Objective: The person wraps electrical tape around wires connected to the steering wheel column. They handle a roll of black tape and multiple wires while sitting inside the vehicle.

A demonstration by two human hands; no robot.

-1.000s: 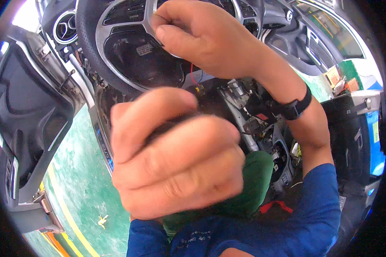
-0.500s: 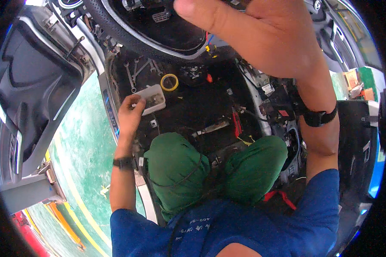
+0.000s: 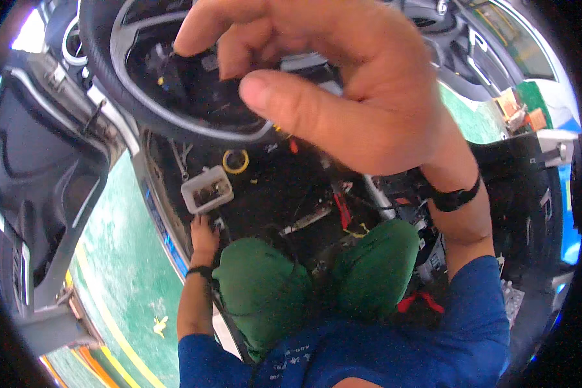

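My right hand (image 3: 349, 84) is raised large before the view, in front of the steering wheel (image 3: 174, 123). Its fingers are curved, with a gap between them and the thumb, and nothing shows in them. Down by the door sill, my left hand (image 3: 205, 238) rests its fingers just below the near edge of a white plastic tray (image 3: 189, 200). The fingers look stretched out, and no thing shows in them. Small dark and brownish parts (image 3: 215, 191) lie in the tray. A yellow tape roll (image 3: 245, 163) lies beyond it, with wrenches (image 3: 180, 158) partly hidden by the steering wheel.
My knees (image 3: 262, 278) in green trousers fill the near middle of the stripped car floor. An open door (image 3: 45, 168) stands at the left. Red strips (image 3: 341, 210), a metal bar (image 3: 306, 221) and loose wires lie on the floor between knees and wheel.
My left hand has left the tray's rim and moved nearer to me. My right hand has come lower and left, its fingers now in view. The whole view has shifted.
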